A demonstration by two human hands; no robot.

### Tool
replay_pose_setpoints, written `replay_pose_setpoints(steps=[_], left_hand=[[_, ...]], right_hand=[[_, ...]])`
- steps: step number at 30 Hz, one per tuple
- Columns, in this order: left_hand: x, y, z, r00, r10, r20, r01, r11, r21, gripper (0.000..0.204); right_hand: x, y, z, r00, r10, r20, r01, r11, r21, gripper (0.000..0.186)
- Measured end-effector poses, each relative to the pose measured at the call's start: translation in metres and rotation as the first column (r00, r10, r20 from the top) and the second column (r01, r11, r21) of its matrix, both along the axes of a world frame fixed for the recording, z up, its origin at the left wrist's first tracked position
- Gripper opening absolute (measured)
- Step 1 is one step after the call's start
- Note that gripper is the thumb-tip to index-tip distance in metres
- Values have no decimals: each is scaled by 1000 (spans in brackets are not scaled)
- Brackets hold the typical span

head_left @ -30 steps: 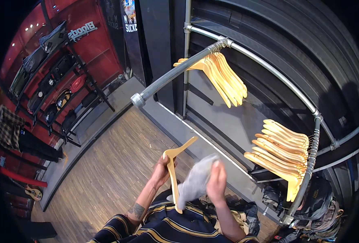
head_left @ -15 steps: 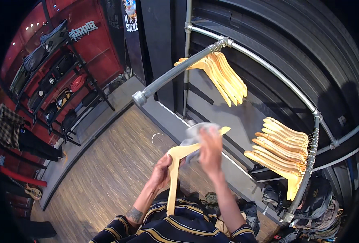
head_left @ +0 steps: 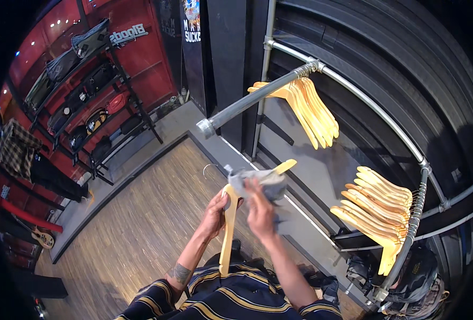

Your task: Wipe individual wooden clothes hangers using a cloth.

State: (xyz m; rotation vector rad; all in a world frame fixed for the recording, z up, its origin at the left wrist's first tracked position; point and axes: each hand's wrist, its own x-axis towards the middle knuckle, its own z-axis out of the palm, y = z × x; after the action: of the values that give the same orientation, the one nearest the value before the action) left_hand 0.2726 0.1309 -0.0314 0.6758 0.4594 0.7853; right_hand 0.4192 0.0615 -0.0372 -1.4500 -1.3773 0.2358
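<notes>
In front of my chest, my left hand (head_left: 214,214) grips a pale wooden hanger (head_left: 227,234) near its middle, with one arm pointing down toward me. The other arm slants up to the right, its tip showing past a grey cloth (head_left: 263,182). My right hand (head_left: 259,209) presses that cloth around the hanger's right arm, close to the centre. The cloth hangs loose over the fingers and is partly blurred. The metal hook sticks out at the upper left.
A pipe rail (head_left: 258,96) ahead carries several wooden hangers (head_left: 310,109). More hangers (head_left: 372,210) hang from a rail at the right, above backpacks (head_left: 415,277). A shelf rack with bags (head_left: 92,80) stands at the far left, near hanging clothes (head_left: 17,149).
My right hand and the cloth have slid along the hanger's arm from near its tip toward the middle. The view has shifted slightly; my left hand keeps its grip.
</notes>
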Motion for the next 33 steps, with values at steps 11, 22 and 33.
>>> replay_pose_setpoints(steps=[11, 22, 33], left_hand=[[26, 23, -46, 883, 439, -169, -450, 892, -34, 32], [41, 9, -30, 888, 426, -174, -430, 903, 16, 34], [48, -26, -9, 988, 147, -39, -141, 983, 117, 47]], right_hand=[[-16, -79, 27, 902, 405, -150, -431, 826, -362, 37], [-10, -106, 16, 943, 237, -232, -306, 893, -329, 40], [28, -1, 21, 979, -43, 198, 46, 999, -9, 46]])
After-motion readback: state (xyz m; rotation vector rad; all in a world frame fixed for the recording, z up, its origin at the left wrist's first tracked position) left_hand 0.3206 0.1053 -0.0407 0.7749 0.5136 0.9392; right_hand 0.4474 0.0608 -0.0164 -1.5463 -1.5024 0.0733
